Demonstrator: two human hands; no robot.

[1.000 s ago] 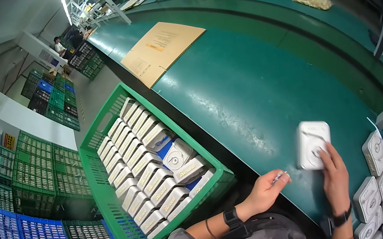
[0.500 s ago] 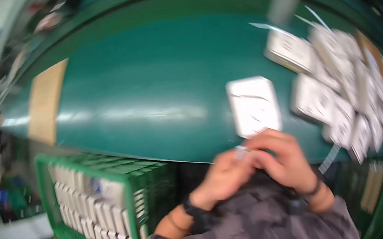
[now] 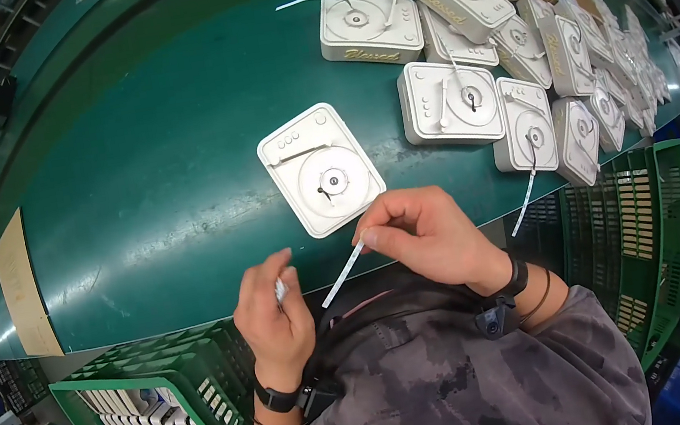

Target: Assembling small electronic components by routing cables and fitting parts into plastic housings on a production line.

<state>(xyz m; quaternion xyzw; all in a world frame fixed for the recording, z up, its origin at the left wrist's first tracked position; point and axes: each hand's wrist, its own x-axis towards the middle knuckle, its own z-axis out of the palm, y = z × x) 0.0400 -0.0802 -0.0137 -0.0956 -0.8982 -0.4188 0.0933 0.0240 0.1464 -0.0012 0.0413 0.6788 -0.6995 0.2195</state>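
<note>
One white strip (image 3: 343, 273), pinched by the right hand (image 3: 427, 235), slants down-left toward the left hand (image 3: 275, 319), its grip clenched.

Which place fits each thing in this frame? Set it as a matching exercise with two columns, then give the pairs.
Things:
1. white strip
2. green crate
3. lone white square device
4. cardboard sheet

Places:
A. far left on the belt
B. pinched in the right hand
C. below the left hand, off the belt's edge
D. on the belt just beyond both hands

Pairs: 1-B, 2-C, 3-D, 4-A
</note>
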